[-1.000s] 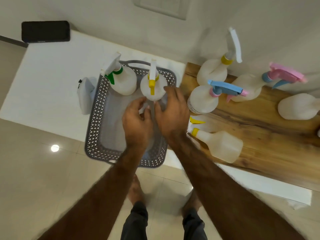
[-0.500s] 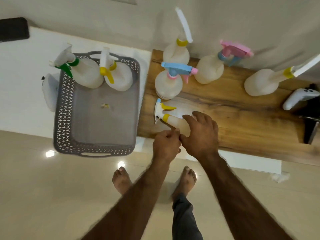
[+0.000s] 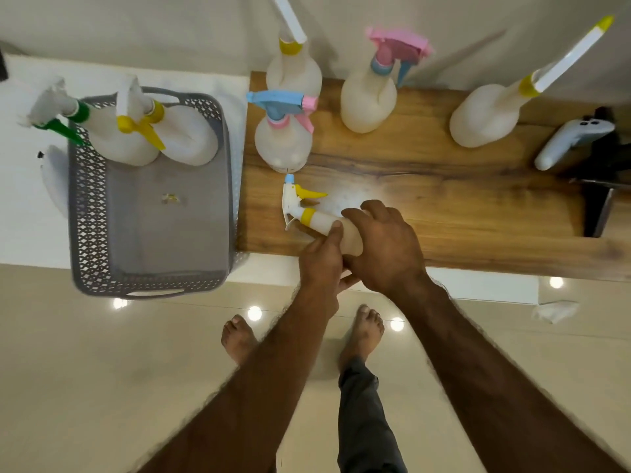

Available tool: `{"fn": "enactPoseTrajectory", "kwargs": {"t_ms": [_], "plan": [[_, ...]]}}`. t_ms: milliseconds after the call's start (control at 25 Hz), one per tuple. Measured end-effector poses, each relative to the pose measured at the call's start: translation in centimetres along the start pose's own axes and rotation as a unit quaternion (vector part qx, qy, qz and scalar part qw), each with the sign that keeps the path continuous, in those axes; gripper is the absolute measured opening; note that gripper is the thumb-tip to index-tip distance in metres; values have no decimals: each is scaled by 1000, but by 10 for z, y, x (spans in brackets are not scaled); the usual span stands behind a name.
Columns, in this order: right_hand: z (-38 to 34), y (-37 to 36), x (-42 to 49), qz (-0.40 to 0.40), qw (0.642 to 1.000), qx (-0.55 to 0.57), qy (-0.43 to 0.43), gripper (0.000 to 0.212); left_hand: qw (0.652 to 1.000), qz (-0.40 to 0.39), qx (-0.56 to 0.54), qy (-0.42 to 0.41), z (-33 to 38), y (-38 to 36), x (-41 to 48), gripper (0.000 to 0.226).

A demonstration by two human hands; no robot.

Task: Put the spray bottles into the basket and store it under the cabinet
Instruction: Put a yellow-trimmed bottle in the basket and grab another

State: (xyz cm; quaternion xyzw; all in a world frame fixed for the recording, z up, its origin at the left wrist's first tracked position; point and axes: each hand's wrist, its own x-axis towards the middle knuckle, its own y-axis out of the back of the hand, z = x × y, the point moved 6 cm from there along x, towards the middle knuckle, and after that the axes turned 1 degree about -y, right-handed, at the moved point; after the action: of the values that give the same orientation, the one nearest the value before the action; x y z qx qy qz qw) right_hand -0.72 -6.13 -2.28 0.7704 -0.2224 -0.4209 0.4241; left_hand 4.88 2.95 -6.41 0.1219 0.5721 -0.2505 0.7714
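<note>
Two spray bottles already stand in the grey basket (image 3: 88, 213), at its far end: one with a green trigger (image 3: 102, 131) and one with a yellow trigger (image 3: 184, 138). We see the basket resting on the white table (image 3: 30, 206), its near end hanging over the edge above the floor (image 3: 85, 370).

Just right of the basket, on the wooden table (image 3: 444, 206), a small bottle with a yellow collar (image 3: 319, 220) lies on its side, nozzle toward the basket. Our left hand (image 3: 321, 264) and right hand (image 3: 386, 247) are both closed around its body.

Behind it stand four more bottles: a blue-and-pink-topped one (image 3: 283, 141) nearest, a white-nozzled one (image 3: 293, 73) by the wall, a pink-topped one (image 3: 368, 93), and a long-nozzled one (image 3: 485, 114) farther right. A white controller (image 3: 573, 141) lies at the far right. Bare feet (image 3: 362, 332) show below.
</note>
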Motion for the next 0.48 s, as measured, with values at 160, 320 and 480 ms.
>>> {"fn": "enactPoseTrajectory", "kwargs": {"t_ms": [160, 320, 480], "plan": [[-14, 11, -34, 58, 998, 11, 9, 77, 998, 44, 43, -22, 12, 12, -27, 27], [-39, 23, -58, 101, 994, 30, 12, 78, 995, 53, 48, -67, 33, 36, -49, 32], [-76, 40, -73, 120, 991, 65, 18, 71, 992, 34, 39, -114, 64, 63, -75, 22]]}}
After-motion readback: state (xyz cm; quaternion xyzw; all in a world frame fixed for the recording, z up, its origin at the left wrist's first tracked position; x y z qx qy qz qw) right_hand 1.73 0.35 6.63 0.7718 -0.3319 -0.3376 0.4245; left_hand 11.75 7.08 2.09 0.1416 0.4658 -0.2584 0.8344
